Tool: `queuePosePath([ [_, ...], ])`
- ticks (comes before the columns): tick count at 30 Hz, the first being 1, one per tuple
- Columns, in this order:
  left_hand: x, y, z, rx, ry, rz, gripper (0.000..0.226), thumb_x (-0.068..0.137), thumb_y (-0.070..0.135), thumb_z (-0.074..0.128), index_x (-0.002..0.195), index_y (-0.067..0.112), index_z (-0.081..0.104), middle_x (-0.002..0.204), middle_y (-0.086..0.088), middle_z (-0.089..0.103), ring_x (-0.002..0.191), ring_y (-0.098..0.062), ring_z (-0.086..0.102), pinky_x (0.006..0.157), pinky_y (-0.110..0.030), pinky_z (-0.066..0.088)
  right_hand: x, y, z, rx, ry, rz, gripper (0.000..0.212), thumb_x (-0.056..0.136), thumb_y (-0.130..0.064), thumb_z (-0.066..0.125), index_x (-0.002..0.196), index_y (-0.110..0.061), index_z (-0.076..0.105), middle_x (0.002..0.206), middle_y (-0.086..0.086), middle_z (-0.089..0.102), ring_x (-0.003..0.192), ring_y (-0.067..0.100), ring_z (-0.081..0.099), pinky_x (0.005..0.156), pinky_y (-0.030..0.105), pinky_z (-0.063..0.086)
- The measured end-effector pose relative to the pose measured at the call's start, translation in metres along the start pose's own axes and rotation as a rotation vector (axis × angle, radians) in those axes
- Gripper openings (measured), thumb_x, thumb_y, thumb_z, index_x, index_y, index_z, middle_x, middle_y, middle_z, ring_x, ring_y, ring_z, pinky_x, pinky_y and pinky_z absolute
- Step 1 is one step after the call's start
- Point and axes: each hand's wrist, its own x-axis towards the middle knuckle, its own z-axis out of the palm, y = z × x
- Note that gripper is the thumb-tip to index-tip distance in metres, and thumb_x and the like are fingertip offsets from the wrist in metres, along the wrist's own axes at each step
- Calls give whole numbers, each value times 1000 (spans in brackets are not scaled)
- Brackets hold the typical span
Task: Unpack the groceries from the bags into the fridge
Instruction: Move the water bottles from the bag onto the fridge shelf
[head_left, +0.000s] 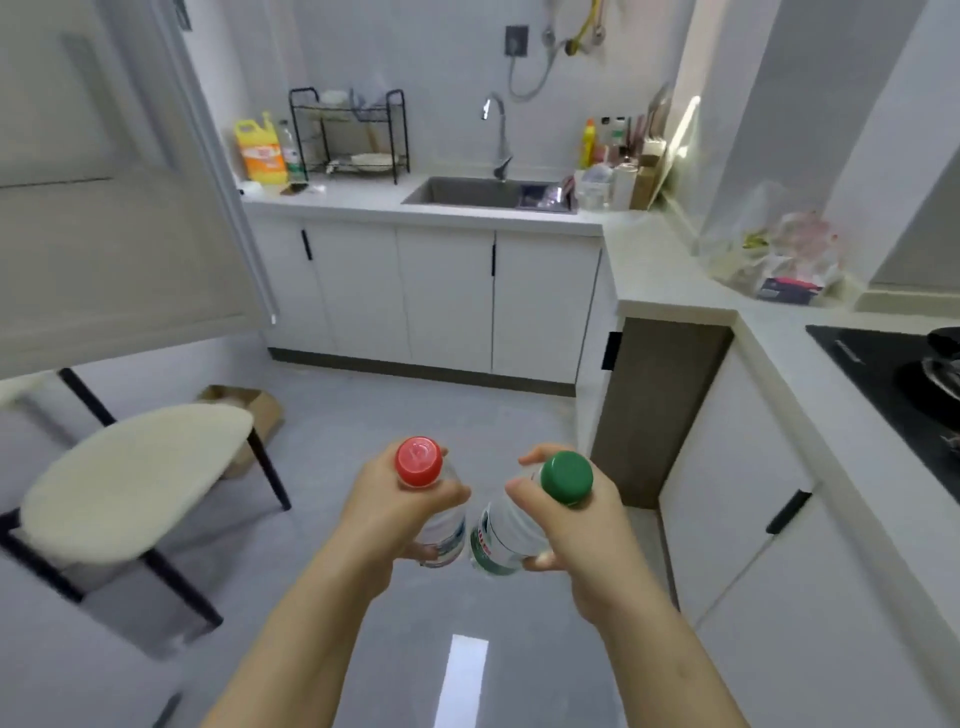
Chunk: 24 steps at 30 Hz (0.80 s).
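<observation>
Biggest thing in view: large grey panel (104, 208) filling the upper left, possibly a fridge door swung open, can't confirm; no fridge interior visible. Next, L-shaped worktop (649, 260) along the far wall and down the right side. Near left on the floor, cushioned chair (135, 478) with a cardboard box (260, 410) just behind it. Black hob (872, 374) at the worktop's near right edge. Sink (467, 192) set into the far run. Plastic grocery bags (779, 249) at the right side of the worktop, against the wall between corner and hob, with goods inside. Dish rack (348, 135) and yellow jug (260, 150) at the far left end of the worktop. Centre foreground, over bare floor, well apart from the bags: left grip (384, 514) wrapped round the red-capped bottle (447, 535), right grip (587, 540) wrapped round the green-capped bottle (498, 535), both closed on the upper body just under the cap. Long axes roughly vertical, caps up toward the camera, bases angled inward and down, lower ends just beside each other, contact unclear. Red cap (418, 462) and green cap (566, 477) apart, both on. Judgement: two bottles out of the bags, mid-carry, placement not yet done. Key relation: if the panel really is the fridge door, target off to the left, left grip and red-capped bottle nearer, so probably first in; upright axis already suited to a door shelf or standing slot. Risk: bottle bases knocking together during the turn.
</observation>
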Motion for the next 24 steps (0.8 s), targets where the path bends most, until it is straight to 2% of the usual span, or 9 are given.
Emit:
queuePosePath([
  [2,-1,-4,-36,-20,94,3,37,72,4,74,102,22,60,97,-4,61,94,-18,57,81,-55,54,8,4,37,-27,-89,18,17,81,-7,64,87,-22,61,56,-14,50,64,9,49,58,36,45],
  [5,-7,-9,-85,-73,230,-11,35,72,5,74,99,23,61,93,-3,62,94,-18,57,82,-58,52,18,4,90,-74,-219,25,18,80,-8,64,87,-24,61,67,-7,52,70,14,51,57,34,44],
  [8,-12,-15,-127,-149,364,-20,35,68,5,76,95,21,61,82,0,61,84,-14,58,84,-58,51,28,4,140,-138,-360,28,18,79,-9,65,84,-26,60,69,-6,53,72,16,51,56,32,45],
  [12,-16,-22,-175,-214,581,-9,27,73,-2,71,96,7,60,81,-7,58,78,-18,54,85,-58,51,42,4,203,-202,-571,43,18,78,-9,64,83,-26,61,65,-6,53,71,16,52,58,34,46],
  [15,-18,-22,-206,-246,726,-4,28,72,0,72,93,15,61,80,-4,62,78,-17,56,83,-58,52,48,1,247,-235,-729,25,16,78,-8,65,82,-23,61,66,-5,57,71,16,57,63,36,51],
  [19,-24,-17,-239,-312,912,9,34,62,7,78,90,22,64,81,-2,67,82,-17,61,83,-56,53,53,-5,298,-267,-937,-67,20,78,-10,66,78,-30,60,66,-10,58,73,15,57,70,43,55],
  [22,-30,-13,-259,-330,1042,20,39,57,14,79,92,25,64,83,-1,67,87,-21,62,82,-56,53,55,-8,335,-248,-1051,-98,20,77,-8,65,80,-26,60,64,-13,56,70,12,53,71,43,54],
  [24,-38,-13,-272,-358,1143,36,38,60,10,80,92,23,64,81,0,65,85,-22,61,83,-56,53,53,-10,359,-241,-1116,-123,24,77,-9,65,77,-32,60,65,-13,57,71,12,54,72,41,54],
])
